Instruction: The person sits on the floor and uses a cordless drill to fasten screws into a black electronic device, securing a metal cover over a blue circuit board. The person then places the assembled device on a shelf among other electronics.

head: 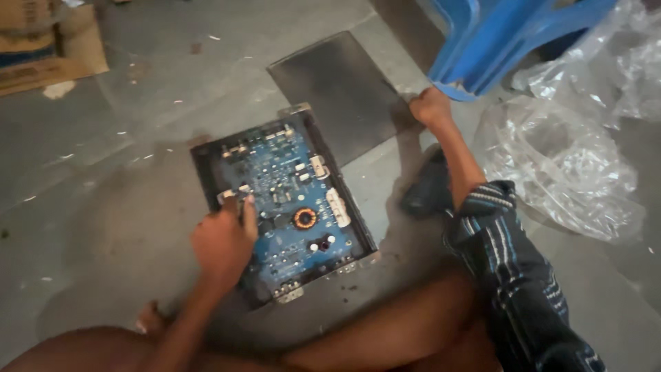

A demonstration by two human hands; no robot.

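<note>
Your left hand sits curled on the near-left edge of the open amplifier chassis lying flat on the concrete floor, fingers bent onto the blue circuit board, though whether they pinch anything there I cannot tell. Your right hand is closed at the corner of the dark metal cover plate, beside the blue plastic stool. Press on the chassis frame, I'd say, not on components such as the copper coil, and keep the plate low so it clears the stool.

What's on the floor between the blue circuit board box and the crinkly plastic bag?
In the head view, the person's right forearm and a dark shoe-like thing lie between the open circuit board case and the clear plastic bag, on grey concrete floor.
</note>
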